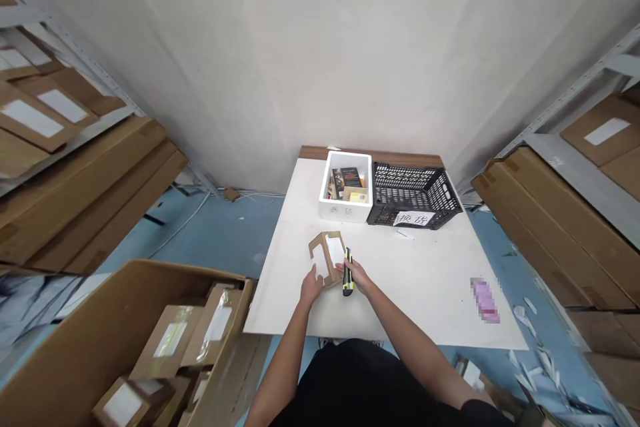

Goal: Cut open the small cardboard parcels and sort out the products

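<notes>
A small brown cardboard box (pixel 327 255) with white labels on two faces is tilted above the white table near its front half. My left hand (pixel 311 285) grips the box's near left corner, thumb lying on a label. A black and yellow utility knife (pixel 348 273) is in my right hand (pixel 356 274), whose fingers also touch the box's right side. Whether the knife's blade is out I cannot tell. Beyond the box stands a white foam box (pixel 345 212) holding books and small packets. Beside it on the right is a black plastic crate (pixel 405 197) with a handwritten paper sign.
A large open carton (pixel 135 267) full of labelled parcels stands at the left of the table (pixel 410 293). A blurred pink item (pixel 485 300) lies near the table's right edge. Shelves with cardboard boxes (pixel 565 220) flank both sides. Paper scraps litter the floor at right.
</notes>
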